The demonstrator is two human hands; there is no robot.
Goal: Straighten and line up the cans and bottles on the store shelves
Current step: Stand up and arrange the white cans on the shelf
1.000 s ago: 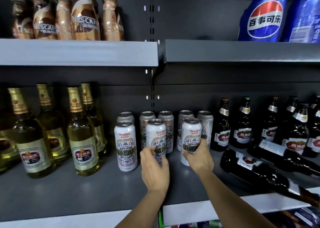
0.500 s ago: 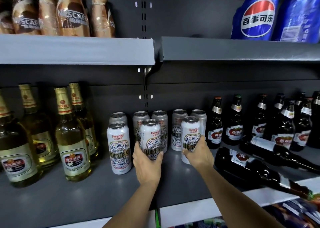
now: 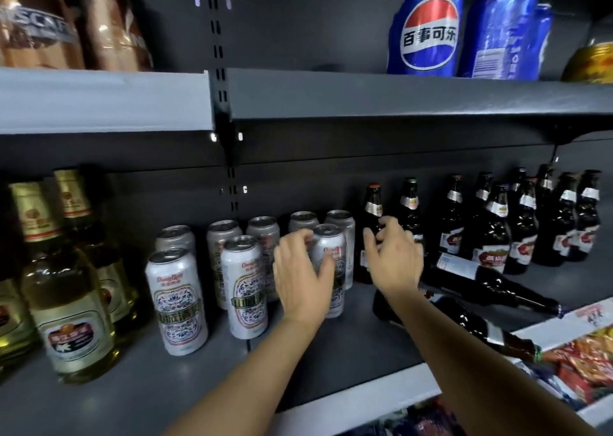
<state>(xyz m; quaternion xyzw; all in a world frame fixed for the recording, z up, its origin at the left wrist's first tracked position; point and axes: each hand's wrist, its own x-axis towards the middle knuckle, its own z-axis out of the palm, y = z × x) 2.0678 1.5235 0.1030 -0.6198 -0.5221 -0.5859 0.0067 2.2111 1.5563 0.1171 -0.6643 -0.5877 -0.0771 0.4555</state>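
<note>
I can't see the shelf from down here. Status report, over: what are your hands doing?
Left hand open by front white can. Right hand open, reaching toward dark bottles. Two dark bottles lying down at right, unfixed.

Coffee bottles (image 3: 66, 20) — blurred, edge-cropped
</note>
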